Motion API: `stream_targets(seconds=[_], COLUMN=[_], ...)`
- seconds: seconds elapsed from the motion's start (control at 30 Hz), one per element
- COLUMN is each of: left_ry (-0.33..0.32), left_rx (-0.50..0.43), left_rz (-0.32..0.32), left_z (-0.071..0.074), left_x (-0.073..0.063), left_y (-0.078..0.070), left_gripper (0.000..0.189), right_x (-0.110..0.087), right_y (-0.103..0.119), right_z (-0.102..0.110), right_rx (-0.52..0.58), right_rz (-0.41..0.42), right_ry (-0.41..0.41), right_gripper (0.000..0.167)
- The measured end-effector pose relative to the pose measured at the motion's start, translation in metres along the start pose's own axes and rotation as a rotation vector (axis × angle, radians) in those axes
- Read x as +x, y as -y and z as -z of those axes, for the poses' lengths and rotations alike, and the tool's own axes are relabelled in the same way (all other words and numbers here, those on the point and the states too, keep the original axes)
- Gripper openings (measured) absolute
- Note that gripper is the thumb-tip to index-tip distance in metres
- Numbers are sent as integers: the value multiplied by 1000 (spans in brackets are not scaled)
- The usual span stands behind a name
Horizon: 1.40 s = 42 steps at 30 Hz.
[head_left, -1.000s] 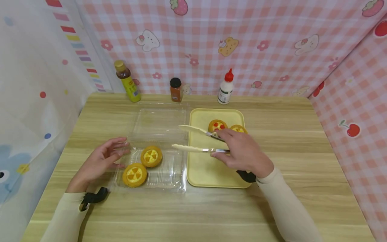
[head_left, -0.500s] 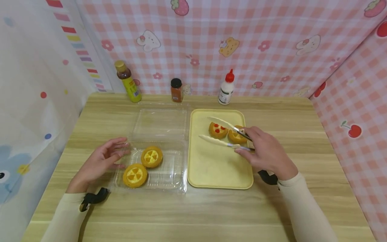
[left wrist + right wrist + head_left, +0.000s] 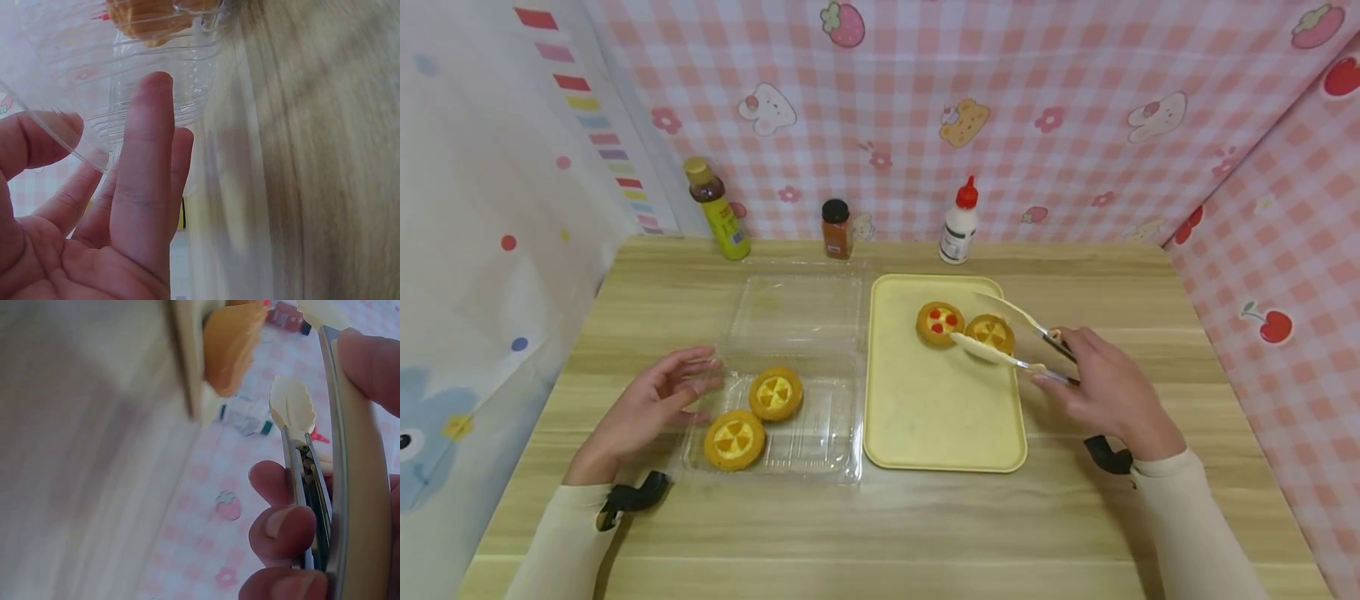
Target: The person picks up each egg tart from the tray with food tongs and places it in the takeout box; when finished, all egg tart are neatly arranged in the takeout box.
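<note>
Right hand (image 3: 1108,387) grasping cream-tipped metal tongs (image 3: 985,348), tips apart over round golden tart (image 3: 992,332) on yellow rectangular tray (image 3: 940,408). Left hand (image 3: 651,402) relaxed at left edge of clear plastic box (image 3: 823,425).

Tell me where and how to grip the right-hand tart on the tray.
Pinch the right-hand tart across its near and far edges, probably best with the tongs coming from the right: it is round and lies face up, and the red-topped tart sits close on its left.

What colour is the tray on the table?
The tray is pale yellow, seen best in the head view.
</note>
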<state>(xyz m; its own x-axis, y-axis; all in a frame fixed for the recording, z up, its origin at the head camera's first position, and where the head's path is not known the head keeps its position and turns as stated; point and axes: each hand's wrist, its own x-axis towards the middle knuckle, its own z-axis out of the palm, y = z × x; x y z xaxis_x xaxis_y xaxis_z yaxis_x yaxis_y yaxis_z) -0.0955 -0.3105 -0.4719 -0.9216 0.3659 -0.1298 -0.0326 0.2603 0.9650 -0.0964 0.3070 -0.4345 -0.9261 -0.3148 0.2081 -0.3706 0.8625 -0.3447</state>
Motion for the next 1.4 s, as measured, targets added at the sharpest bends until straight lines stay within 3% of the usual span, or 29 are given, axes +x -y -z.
stream_targets(seconds=[0.57, 1.0, 1.4], left_ry=[2, 14, 4], left_rx=[2, -20, -25], left_rz=[8, -13, -3], left_z=[-1, 0, 0], left_x=[1, 0, 0], left_y=[-2, 1, 1], left_gripper=[53, 53, 51], right_x=[-23, -25, -26], right_y=[-19, -26, -23], right_z=[-9, -17, -10], right_rx=[-56, -99, -102], right_rz=[-74, 7, -7], right_ry=[42, 2, 4], right_gripper=[61, 56, 55])
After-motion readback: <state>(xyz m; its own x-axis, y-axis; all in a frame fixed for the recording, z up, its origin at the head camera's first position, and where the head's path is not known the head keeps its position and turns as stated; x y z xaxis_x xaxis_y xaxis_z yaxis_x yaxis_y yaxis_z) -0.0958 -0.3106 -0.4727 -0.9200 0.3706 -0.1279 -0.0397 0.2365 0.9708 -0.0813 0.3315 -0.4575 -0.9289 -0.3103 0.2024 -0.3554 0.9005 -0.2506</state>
